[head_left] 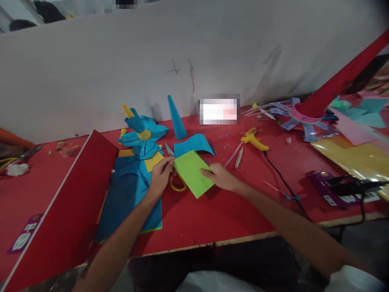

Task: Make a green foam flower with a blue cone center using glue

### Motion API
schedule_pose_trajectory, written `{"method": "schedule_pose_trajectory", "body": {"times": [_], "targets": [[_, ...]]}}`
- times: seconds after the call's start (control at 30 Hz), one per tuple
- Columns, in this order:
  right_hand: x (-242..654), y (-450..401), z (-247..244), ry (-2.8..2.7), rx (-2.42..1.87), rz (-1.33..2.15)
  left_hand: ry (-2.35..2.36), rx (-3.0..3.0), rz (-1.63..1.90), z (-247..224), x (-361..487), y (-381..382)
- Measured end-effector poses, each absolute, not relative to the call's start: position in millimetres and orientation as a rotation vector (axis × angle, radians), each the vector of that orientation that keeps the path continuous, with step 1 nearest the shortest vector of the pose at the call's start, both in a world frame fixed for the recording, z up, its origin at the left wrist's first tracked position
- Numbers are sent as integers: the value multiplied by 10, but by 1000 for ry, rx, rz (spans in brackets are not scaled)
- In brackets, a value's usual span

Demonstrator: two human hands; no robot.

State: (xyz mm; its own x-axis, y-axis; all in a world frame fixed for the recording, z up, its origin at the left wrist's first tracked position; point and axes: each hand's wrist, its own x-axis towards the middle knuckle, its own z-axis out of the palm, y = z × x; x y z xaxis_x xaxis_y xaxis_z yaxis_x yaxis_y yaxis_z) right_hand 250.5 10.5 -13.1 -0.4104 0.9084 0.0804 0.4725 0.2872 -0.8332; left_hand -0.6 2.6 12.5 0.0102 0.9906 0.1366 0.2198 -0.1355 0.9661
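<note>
A light green sheet point(194, 174) is held above the red table between my hands. My left hand point(162, 172) pinches its left corner, and my right hand point(219, 177) grips its right edge with the thumb on top. Under the sheet's left side lie scissors with yellow handles point(178, 185), partly covered. Just behind the sheet rests a curved blue piece point(194, 144), and a blue cone point(177, 119) stands behind that. Left of the cone is a blue petalled paper shape point(142, 134) with yellow parts. Blue sheets point(130, 202) lie beside my left forearm.
A red divider point(67, 207) rises at the left. To the right are a yellow glue gun point(254, 140) with a black cable, a purple box point(328, 188), a gold sheet point(349, 158) and a tall red cone point(337, 85). A grey wall point(136, 61) stands behind the table.
</note>
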Motion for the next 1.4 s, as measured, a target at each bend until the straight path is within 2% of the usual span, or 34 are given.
{"method": "schedule_pose_trajectory", "body": {"times": [0.2,0.4,0.67,0.77,0.9,1.03,1.17,1.4], "targets": [[2526,98,-78,-1846,-1223,990,1375,1582,1122,44,-64,72],[2656,144,23,-1653,-1159,935,1170,1625,930,83,-46,22],[2716,188,50,-1743,-1090,1033,1172,1774,739,58,-73,10],[2702,207,32,-1620,-1095,1066,1186,1636,889,39,-64,25],[2720,222,14,-1436,-1106,1194,1267,1281,1292,85,-83,87],[2689,133,-11,-1649,-1113,976,1250,1045,1561,120,-138,176],[2520,-56,-37,-2066,-1116,651,1293,1051,1573,49,-156,231],[2085,-163,113,-2558,-1203,359,1380,1140,1543,-40,-151,256]]}}
